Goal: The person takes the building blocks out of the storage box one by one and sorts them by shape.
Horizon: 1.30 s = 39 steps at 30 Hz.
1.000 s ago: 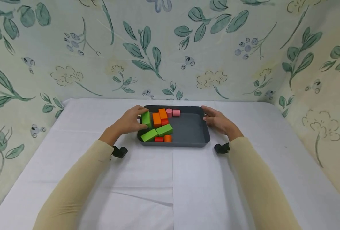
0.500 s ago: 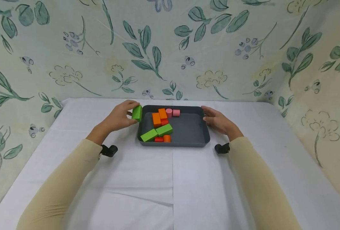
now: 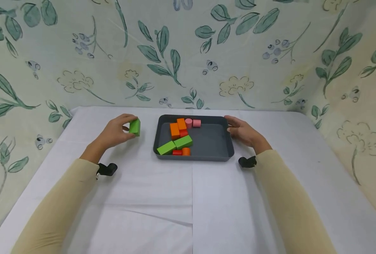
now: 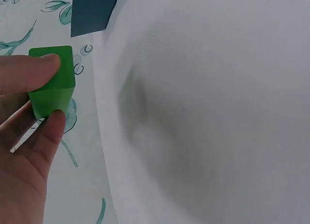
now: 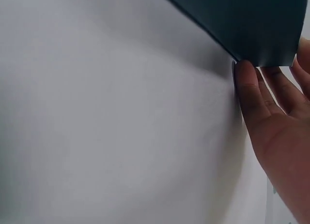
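Note:
My left hand [image 3: 112, 133] pinches a green rectangular block [image 3: 135, 127] between thumb and fingers, held above the white cloth left of the tray. In the left wrist view, the thumb lies across one face of the green block [image 4: 57, 81] and fingertips support the opposite side. A dark grey tray [image 3: 211, 143] stands at the middle. My right hand [image 3: 246, 134] touches its right end with fairly straight fingers; in the right wrist view, the fingertips [image 5: 246, 71] rest against the tray's outer wall [image 5: 264, 28]. Two green blocks [image 3: 175, 144] lie inside the tray's left half.
Also in the tray are orange blocks [image 3: 175, 131], pink cylinders [image 3: 196, 123], a red block [image 3: 183, 133], a red cylinder [image 3: 177, 152] and an orange cylinder [image 3: 186, 151]. White cloth [image 3: 162, 197] covers the table. A leaf-patterned curtain [image 3: 188, 53] hangs behind.
My left hand has lifted the green block out of the tray's left side and carried it leftward over the cloth. My right hand stays at the tray's right end.

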### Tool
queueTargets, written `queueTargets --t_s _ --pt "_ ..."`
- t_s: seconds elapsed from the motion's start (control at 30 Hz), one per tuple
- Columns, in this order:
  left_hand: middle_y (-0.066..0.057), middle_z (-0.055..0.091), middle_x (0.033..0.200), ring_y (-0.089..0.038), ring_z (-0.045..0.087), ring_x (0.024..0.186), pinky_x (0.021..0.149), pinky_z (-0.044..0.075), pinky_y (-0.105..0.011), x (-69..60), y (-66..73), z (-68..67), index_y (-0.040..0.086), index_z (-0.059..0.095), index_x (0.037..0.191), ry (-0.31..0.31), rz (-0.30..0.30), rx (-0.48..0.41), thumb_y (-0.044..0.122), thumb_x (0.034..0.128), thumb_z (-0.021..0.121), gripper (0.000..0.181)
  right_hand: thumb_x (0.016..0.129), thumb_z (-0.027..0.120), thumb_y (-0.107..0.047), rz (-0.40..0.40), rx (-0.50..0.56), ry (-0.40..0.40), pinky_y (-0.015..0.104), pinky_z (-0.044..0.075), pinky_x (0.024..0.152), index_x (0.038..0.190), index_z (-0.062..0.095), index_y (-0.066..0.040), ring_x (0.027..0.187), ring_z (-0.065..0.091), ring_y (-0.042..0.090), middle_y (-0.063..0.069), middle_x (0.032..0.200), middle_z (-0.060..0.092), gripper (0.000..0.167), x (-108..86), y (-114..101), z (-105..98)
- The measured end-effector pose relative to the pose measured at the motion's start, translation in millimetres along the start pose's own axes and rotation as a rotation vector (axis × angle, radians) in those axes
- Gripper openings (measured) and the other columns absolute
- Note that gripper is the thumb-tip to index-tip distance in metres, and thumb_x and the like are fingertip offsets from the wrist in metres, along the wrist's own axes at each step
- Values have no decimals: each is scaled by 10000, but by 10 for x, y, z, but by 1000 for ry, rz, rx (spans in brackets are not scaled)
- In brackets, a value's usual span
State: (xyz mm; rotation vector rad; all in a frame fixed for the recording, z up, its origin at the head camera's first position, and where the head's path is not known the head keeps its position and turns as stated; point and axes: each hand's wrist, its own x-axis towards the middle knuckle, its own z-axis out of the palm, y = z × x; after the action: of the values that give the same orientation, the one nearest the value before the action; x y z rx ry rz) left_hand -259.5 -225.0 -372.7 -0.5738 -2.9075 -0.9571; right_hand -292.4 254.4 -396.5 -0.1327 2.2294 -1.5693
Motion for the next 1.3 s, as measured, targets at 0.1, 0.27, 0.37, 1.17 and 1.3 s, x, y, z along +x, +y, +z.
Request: queueTargets --t_s 0.1,0.27,0.37,1.17,1.3 --pt "-192 456 1472 -377 507 1247 1003 533 -508 29 -20 46 -20 474 1424 -8 -18 -8 19 836 707 633 982 418 28 -15 -10 10 520 164 1267 1604 150 -173 1565 98 335 100 1691 63 706 -8 -20 9" --pt "-190 444 1488 -374 486 1286 1035 518 -503 100 -7 143 -9 453 1435 -22 -52 -23 10 839 713 651 986 413 21 -18 -16 6 503 149 1274 1605 138 -163 1569 80 323 93 1692 52 701 -12 -30 20" --pt "-190 444 1491 -374 485 1294 1045 512 -497 141 16 189 -3 453 1437 -25 -63 -32 8 833 722 662 992 413 9 -11 -19 4 501 144 1275 1606 134 -166 1570 74 319 91 1692 44 696 -8 -26 30" --pt "-179 438 1526 -373 452 1372 1129 434 -512 403 -47 306 37 460 1455 -138 -162 -31 39 832 708 671 1008 408 -31 7 -61 -16 505 112 1278 1609 116 -218 1571 58 311 99 1691 31 694 4 -9 -7" --pt "-172 445 1523 -364 457 1359 1134 429 -514 430 -36 331 57 467 1456 -144 -172 -34 31 825 693 670 1008 409 -27 4 -57 -20 504 108 1278 1609 118 -213 1572 48 310 103 1690 21 692 7 -6 -19"
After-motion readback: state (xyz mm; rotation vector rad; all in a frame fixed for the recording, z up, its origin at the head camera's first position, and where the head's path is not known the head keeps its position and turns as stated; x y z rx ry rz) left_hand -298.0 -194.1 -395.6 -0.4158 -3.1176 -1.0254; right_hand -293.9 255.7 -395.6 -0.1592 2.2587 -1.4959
